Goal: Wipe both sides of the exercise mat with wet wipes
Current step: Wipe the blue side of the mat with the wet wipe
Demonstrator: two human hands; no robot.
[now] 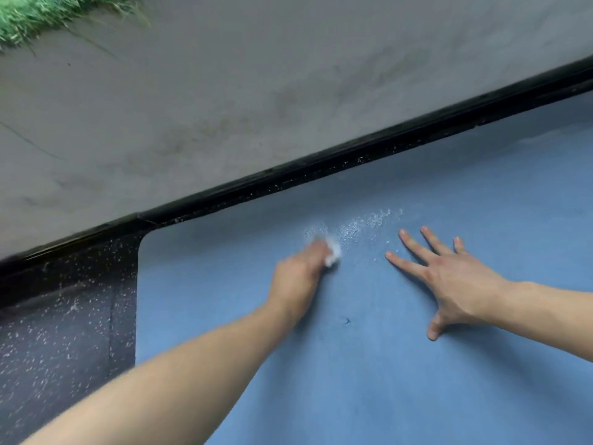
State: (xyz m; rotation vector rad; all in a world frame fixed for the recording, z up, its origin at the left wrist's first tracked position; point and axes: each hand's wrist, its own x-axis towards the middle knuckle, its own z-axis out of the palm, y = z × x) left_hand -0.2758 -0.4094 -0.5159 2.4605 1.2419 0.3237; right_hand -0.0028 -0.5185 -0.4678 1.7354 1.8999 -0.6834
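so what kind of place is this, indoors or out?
Likely a gym-type floor by a glazed door or window: the blue mat lies on dark speckled rubber flooring beside a black sill, with concrete and grass beyond.

A dark floor (pixel 57 332), flecked with white specks, is seen at the lower left, bounded by a black raised strip (pixel 321 162) beyond which grey concrete (pixel 224 91) extends. A blue exercise mat (pixel 385 380) is laid flat directly on the floor, its rounded corner just beside the strip.
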